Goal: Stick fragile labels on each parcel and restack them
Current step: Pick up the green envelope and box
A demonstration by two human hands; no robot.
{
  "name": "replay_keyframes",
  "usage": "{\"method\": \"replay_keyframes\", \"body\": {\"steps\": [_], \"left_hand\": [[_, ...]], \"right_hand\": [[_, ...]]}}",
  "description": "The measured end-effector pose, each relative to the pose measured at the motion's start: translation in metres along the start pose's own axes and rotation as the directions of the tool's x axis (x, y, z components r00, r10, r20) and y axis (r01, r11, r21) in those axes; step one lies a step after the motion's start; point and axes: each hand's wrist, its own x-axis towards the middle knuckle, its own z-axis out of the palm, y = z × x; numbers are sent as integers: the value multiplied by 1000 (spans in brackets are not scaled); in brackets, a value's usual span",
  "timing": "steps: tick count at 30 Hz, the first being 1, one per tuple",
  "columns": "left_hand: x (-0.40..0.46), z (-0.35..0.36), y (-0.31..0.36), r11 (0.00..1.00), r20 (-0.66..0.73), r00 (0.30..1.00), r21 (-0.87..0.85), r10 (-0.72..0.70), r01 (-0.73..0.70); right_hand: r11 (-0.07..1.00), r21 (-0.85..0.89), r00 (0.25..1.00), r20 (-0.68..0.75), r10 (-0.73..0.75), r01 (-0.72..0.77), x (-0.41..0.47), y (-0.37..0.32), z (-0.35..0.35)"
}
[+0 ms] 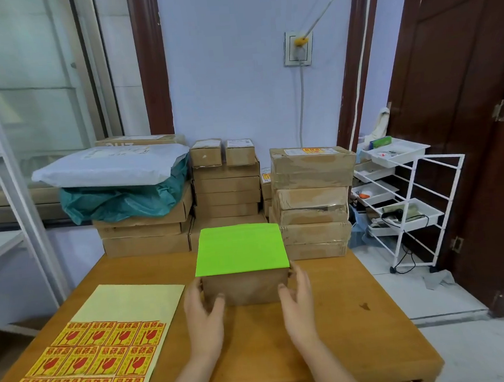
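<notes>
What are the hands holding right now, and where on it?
Both hands hold the green-topped parcel on the table: left hand at its near left corner, right hand at its near right corner.

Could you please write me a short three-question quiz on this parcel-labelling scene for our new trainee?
1. True or false: the label sheet lies to the left of the parcel that is held on the table.
2. Which hands touch that parcel? A) left hand only B) right hand only C) both
3. Fill in: the top of the held parcel is bright ____.

Key: 1 true; 2 C; 3 green.
</notes>
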Motion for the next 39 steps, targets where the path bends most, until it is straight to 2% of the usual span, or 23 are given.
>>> {"method": "replay_keyframes", "body": {"steps": [3,11,27,30,33,35,37,39], "left_hand": [[-1,-1,-1,1000,19,1000,27,-14,13],[-4,-3,1,995,40,997,70,-73,70],[1,1,-5,991,81,991,93,-105,98],[3,-3,-2,990,107,987,90,-118,108],[5,-16,4,991,118,989,116,-86,73],[11,-33,9,989,116,993,148,-33,16],[22,-56,12,967,135,989,237,60,-91],[35,-82,15,905,183,977,389,106,-171]], "right_hand": [[995,-70,997,3,73,-72,-1,11,2],[975,-217,998,28,56,-49,-2,12,4],[959,-278,998,-42,49,-59,5,25,5],[962,-268,993,-112,28,-58,2,23,4],[957,-289,974,-210,-85,21,-7,18,1],[940,-325,977,-142,-161,108,-18,11,1],[911,-350,975,44,-216,218,-29,5,7],[861,-374,929,269,-255,345,-38,-3,18]]}}
